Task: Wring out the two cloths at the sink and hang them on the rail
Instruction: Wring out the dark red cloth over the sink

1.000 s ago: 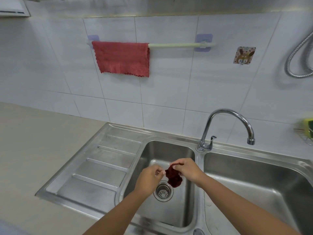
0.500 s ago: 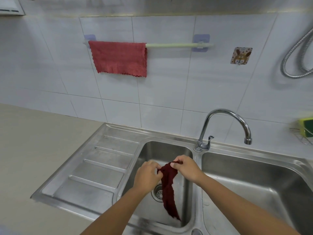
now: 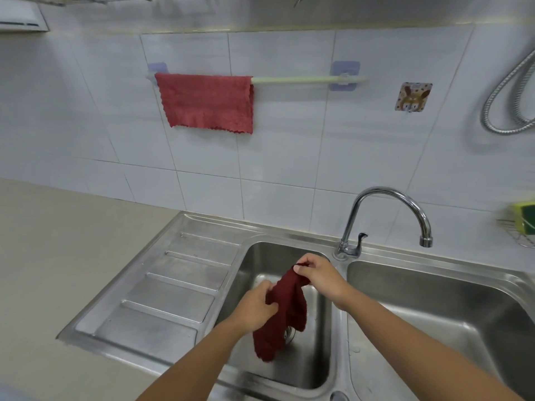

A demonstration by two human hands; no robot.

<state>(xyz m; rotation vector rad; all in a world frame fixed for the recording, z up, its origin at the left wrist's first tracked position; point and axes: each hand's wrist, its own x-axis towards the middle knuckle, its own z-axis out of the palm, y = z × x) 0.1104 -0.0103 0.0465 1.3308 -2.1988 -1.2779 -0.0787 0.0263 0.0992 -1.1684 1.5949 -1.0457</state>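
Cloth 2 being opened out over the sink [image 3: 289, 235]: left hand [image 3: 254, 309] and right hand [image 3: 320, 277] each pinch the dark red cloth [image 3: 285, 311]. Next: lift to the rail [image 3: 292, 80], beside the hung red cloth [image 3: 207, 102].

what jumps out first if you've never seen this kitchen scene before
The eye goes first to the dark red cloth, held by both hands over the left basin of the steel sink: the left hand grips its side, the right hand pinches its top corner. Next is the lighter red cloth, draped over the left end of the pale green rail on the tiled wall.
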